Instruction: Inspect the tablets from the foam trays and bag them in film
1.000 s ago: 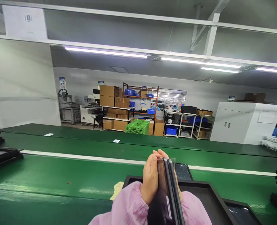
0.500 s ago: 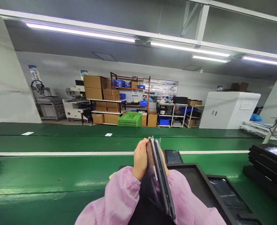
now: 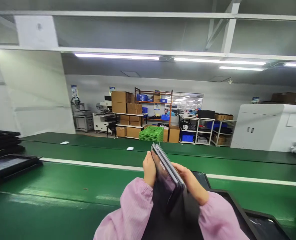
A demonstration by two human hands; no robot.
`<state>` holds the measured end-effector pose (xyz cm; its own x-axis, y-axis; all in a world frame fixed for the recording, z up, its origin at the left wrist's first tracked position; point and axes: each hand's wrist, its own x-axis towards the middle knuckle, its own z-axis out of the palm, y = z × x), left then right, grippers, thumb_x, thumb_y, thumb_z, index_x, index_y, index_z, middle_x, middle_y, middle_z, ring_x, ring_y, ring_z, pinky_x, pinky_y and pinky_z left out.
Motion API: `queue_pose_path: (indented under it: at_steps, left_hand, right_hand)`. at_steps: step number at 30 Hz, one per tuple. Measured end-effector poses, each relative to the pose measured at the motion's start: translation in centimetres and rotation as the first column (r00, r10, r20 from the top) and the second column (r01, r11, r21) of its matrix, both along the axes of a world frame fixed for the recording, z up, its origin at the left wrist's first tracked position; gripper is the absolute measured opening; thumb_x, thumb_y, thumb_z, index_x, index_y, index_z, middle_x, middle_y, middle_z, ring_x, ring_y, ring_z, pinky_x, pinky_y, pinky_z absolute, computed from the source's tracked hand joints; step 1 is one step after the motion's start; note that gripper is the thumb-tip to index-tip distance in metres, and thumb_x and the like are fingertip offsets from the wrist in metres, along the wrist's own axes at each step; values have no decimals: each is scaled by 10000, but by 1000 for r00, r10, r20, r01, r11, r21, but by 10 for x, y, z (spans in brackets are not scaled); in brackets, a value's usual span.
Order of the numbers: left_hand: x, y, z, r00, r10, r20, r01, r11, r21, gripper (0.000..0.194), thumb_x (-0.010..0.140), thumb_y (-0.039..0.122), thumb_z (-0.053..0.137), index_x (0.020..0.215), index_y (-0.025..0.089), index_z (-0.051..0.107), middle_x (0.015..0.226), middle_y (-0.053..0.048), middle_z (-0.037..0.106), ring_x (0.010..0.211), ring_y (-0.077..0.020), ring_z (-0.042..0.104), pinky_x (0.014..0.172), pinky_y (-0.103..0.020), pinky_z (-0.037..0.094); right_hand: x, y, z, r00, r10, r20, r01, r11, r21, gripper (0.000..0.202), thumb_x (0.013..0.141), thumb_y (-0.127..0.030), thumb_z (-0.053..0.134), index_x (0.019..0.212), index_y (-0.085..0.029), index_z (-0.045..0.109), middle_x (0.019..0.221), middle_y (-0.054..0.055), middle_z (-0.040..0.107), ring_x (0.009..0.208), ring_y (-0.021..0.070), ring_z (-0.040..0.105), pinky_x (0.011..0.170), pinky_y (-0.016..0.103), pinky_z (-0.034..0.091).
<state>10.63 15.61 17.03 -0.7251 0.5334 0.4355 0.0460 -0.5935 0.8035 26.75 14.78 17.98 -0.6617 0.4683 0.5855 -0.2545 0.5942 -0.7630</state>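
Note:
Before me, a small stack of thin tablets (image 3: 166, 168) with grey edges stands tilted on edge. Clear film and a small white label show on the left face. My left hand (image 3: 149, 169) is closed on the stack's left side. On the far right side, my right hand (image 3: 191, 181) grips it, fingers partly hidden behind the tablets. Below them lies a black tray (image 3: 225, 196). Another dark-screened tablet (image 3: 200, 179) rests on the green surface just beyond my right hand.
The green conveyor belt (image 3: 70, 186) runs across, with a white line. Black trays (image 3: 12, 166) are stacked at left, one holding a dark panel. Another black tray (image 3: 265, 226) lies lower right. Behind are green crates (image 3: 151, 133), cardboard boxes (image 3: 120, 101) and a white cabinet (image 3: 260, 126).
The view has turned left and up, bringing the left tray stack into sight. My right hand has shifted outward along the tablets, which now lean further left.

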Motion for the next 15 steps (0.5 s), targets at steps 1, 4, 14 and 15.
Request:
queue_pose_path:
  at_steps: [1,4,14,15]
  left_hand:
    - [-3,1,-1,1000,12,8,-12,1000,1,438,779,572,421,649,176,555,641,-27,598,667,-184,576,675,-315,460]
    - [-7,3,-5,999,32,20,-33,999,10,443,767,588,437,669,176,565,654,-26,603,689,-184,584,694,-311,465]
    - [-10,-7,5,1000,0,1,0,1000,-23,481,791,605,392,737,169,587,708,-33,621,714,-175,592,719,-309,470]
    - [-8,-12,4,1000,-15,-18,15,1000,-22,487,783,615,405,726,168,590,693,-31,620,699,-176,592,707,-312,473]
  right_hand:
    - [8,-2,8,997,72,32,-73,997,20,635,783,-656,477,1199,-184,566,1120,102,610,1061,277,546,989,459,336]
    - [31,-15,28,965,210,156,-219,975,43,748,753,-662,515,1326,-190,426,1251,117,520,1139,268,489,931,420,401]
    - [-4,-48,3,859,-511,22,446,770,456,360,715,-151,534,1070,-166,590,720,20,632,593,208,567,612,306,457]
    - [-5,-48,4,848,-530,6,476,767,430,311,711,-166,530,1015,-154,597,684,21,618,569,205,552,591,304,449]
